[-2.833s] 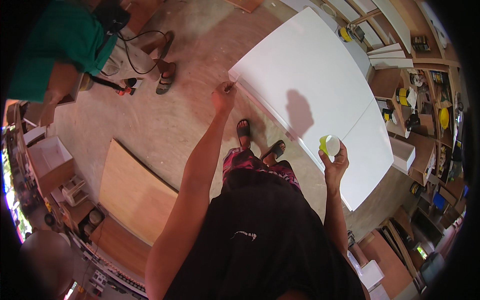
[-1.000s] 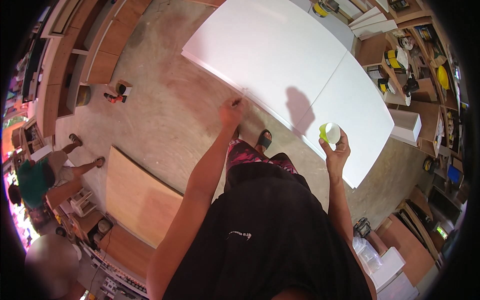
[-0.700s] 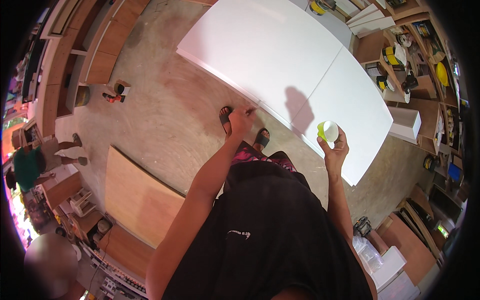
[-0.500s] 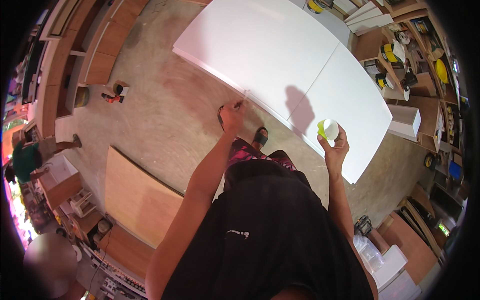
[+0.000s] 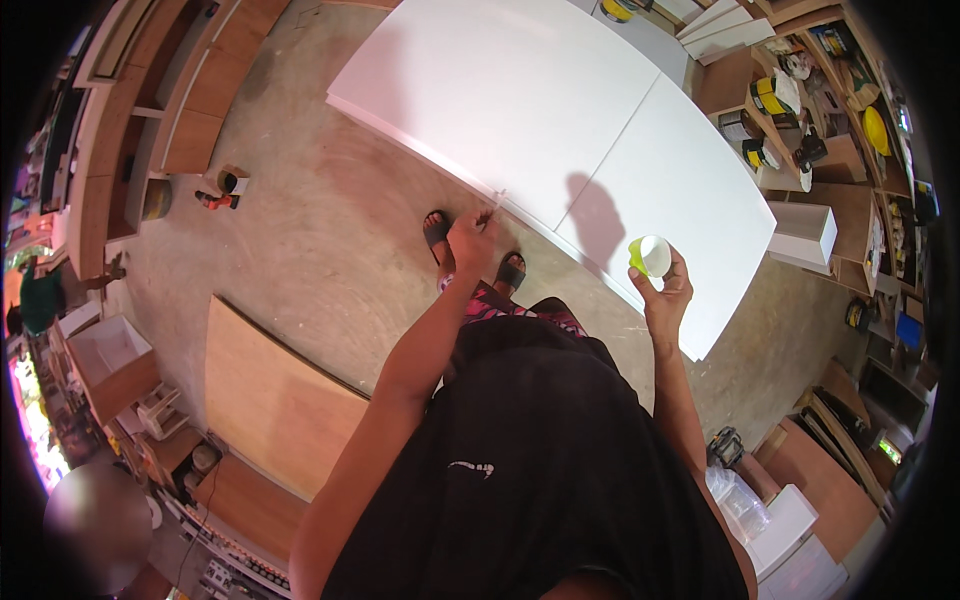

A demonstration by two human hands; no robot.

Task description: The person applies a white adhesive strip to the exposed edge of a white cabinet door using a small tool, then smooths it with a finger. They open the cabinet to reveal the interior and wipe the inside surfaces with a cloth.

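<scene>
My left hand (image 5: 470, 240) is closed around a small, thin, pale tool (image 5: 500, 196), whose tip is at the near edge of a large white panel (image 5: 480, 90). What kind of tool it is cannot be made out. Over the panel's right part, my right hand (image 5: 666, 295) grips a white and lime-green cup (image 5: 653, 257) between thumb and fingers. The cup is tilted with its round white end facing up, and its contents are not visible. A seam crosses the panel, and a hand-shaped shadow falls beside it.
Behind my left arm a plywood sheet (image 5: 275, 390) lies low. An orange and black power tool (image 5: 217, 200) rests on the concrete floor. Wooden cabinets (image 5: 200, 110) line the left, cluttered shelves (image 5: 835, 150) the right. Another person in green (image 5: 42, 300) is at the far left.
The view has shifted slightly, and my left hand with the thin tool sits a little further right along the panel's edge. My left foot now shows. The person at far left has moved an arm.
</scene>
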